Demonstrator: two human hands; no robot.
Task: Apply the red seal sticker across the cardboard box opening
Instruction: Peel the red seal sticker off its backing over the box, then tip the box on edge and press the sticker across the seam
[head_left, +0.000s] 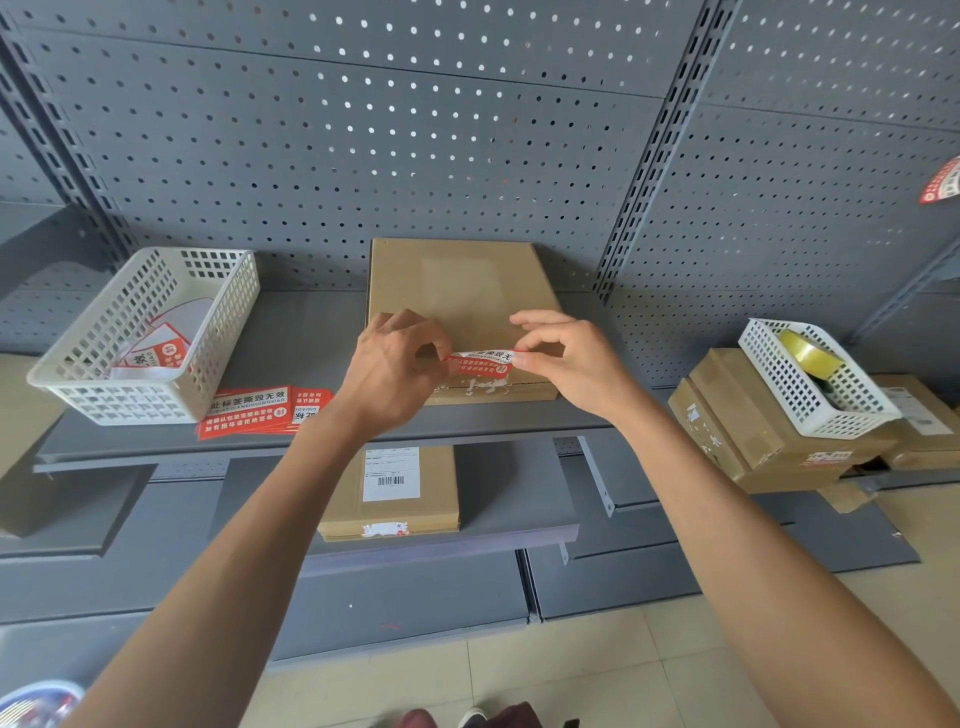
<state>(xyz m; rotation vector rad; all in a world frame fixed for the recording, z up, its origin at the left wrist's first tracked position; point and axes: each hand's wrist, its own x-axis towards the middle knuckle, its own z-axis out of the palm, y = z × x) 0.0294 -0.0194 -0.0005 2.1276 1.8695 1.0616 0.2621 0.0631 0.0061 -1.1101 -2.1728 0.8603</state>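
Sticker (483, 362) stretched left-right over box (464, 291) front edge, left hand (396, 370) and right hand (564, 359) pinching its ends

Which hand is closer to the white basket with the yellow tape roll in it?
The right hand. It is nearer to that white basket, which sits off to its right; the left hand is farther away, across the red seal sticker.

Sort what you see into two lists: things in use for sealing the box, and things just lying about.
In use: red-and-white seal sticker; flat brown cardboard box; left hand; right hand.

Lying about: white plastic basket; loose red stickers; yellow tape roll.
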